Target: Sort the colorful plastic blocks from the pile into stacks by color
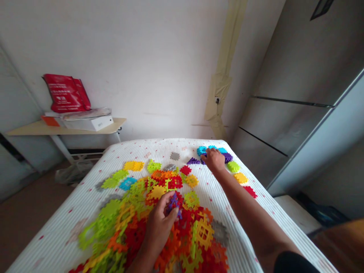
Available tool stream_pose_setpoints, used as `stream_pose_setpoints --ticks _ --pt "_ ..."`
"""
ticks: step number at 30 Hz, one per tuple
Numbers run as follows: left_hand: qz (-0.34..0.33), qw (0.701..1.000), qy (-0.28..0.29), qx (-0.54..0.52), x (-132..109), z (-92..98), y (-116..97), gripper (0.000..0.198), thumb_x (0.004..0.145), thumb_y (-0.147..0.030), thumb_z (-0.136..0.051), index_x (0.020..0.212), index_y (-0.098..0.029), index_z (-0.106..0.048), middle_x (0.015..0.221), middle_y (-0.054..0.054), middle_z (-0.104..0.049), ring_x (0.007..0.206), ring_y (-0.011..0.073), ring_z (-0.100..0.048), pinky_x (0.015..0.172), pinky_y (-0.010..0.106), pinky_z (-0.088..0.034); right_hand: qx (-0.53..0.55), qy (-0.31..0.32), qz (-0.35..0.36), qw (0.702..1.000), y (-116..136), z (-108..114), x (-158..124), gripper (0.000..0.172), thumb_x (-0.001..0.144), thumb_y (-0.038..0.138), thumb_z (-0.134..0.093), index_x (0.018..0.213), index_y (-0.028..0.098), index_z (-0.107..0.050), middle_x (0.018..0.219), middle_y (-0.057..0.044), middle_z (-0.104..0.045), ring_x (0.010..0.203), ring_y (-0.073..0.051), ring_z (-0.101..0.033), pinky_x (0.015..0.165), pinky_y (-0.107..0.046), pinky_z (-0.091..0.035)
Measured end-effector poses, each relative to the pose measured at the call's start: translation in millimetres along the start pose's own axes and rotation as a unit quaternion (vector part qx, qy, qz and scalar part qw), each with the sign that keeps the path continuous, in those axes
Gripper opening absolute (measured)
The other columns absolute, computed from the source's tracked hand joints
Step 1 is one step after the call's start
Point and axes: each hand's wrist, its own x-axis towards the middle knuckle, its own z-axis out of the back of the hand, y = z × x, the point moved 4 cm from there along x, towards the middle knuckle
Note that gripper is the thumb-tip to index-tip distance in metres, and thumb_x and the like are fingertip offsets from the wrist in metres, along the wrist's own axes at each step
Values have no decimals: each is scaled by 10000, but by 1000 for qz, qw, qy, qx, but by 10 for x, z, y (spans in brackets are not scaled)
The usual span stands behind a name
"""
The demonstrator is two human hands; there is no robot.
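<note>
My left hand (159, 222) is over the heap, its thumb and fingers closed around a purple interlocking plastic piece (174, 204). The heap (196, 212) mixes red, orange, yellow and green notched pieces. My right hand (214, 159) reaches to the far right, its fingers bent down over purple pieces (228, 157); the fingertips are partly hidden. Just behind that hand lie blue pieces (201, 150). To its left a small purple stack (193, 161) sits apart.
The pieces lie on a bed with a white ribbed cover (93, 197). Green (233, 166), yellow (240, 178) and red (250, 191) pieces line its right side. A grey piece (174, 156) lies farther back. At left stands a table (31, 129) with a red bag (66, 93); at right, a cabinet (287, 83).
</note>
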Motion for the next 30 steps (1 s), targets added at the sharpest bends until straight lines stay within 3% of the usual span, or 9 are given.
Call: stream_pose_setpoints --ticks 4,8,11,16,19,23,30 --pt "-2 1000 -6 0 -5 11 10 444 694 -262 -555 1131 -183 -550 1047 85 -584 831 205 -602 670 342 -555 162 1 158 974 167 38 -491 206 855 273 -494 966 197 -650 932 -54 -679 821 -156 -615 720 -236 -436" --pt "-26 999 -9 -16 3 3 11 471 687 -192 -511 1156 -210 -472 989 61 -571 784 178 -589 643 321 -543 295 35 223 928 245 -81 -985 178 836 197 -492 905 194 -656 835 -34 -682 685 -126 -609 644 -224 -449" --pt "-35 999 -2 -32 8 -12 8 468 690 -172 -508 1139 -232 -393 893 23 -571 712 153 -572 617 303 -530 356 33 273 893 329 -59 -1159 195 839 167 -479 933 193 -648 857 -42 -673 751 -137 -620 686 -240 -476" --pt "-45 999 10 2 2 -18 24 475 691 -155 -516 1137 -238 -377 905 18 -583 711 138 -570 624 266 -488 386 -7 387 837 527 152 -1232 303 843 95 -443 1055 208 -629 1068 -81 -643 981 -162 -591 825 -287 -482" --pt "-78 997 16 24 -3 -23 23 500 697 -137 -508 1171 -233 -381 897 18 -597 724 133 -572 649 253 -453 356 7 433 828 614 165 -1276 324 846 93 -466 1101 226 -614 1127 -79 -630 1020 -168 -571 845 -300 -473" --pt "-87 996 21 27 -6 -40 21 522 695 -130 -507 1192 -221 -377 935 36 -604 759 137 -584 694 264 -442 317 37 466 825 652 106 -1318 260 869 138 -499 1097 204 -606 1043 -81 -660 972 -162 -582 862 -296 -453" --pt "-79 996 -25 -34 -8 11 -28 510 686 -202 -581 1153 -232 -378 957 32 -578 708 130 -581 645 270 -460 238 66 456 855 564 120 -1272 110 844 230 -573 908 183 -650 831 -59 -675 792 -168 -584 727 -277 -450"
